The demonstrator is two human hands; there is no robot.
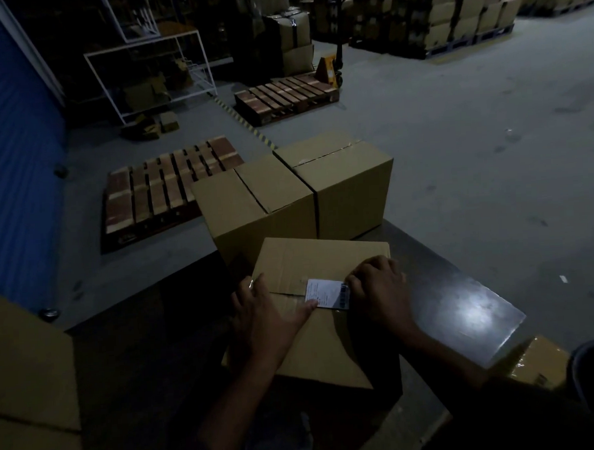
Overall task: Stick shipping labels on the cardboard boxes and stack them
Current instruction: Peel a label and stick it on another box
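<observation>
A closed cardboard box point(311, 261) lies on the dark table point(462, 306) right in front of me. A white shipping label point(326, 293) with a barcode sits on the box's top, over the flap seam. My left hand point(262, 314) lies flat on the box, its thumb touching the label's left edge. My right hand point(376, 289) presses its bent fingers down on the label's right edge. Behind this box, two more closed cardboard boxes stand side by side, the left box point(250, 206) and the right box point(344, 182); I see no label on either.
A large cardboard box point(26, 372) fills the lower left, and a taped box point(536, 364) sits low at the right. Two wooden pallets point(171, 186) point(283, 96) lie on the grey floor beyond, with a yellow pallet jack point(329, 67), white racks and stacked cartons further back.
</observation>
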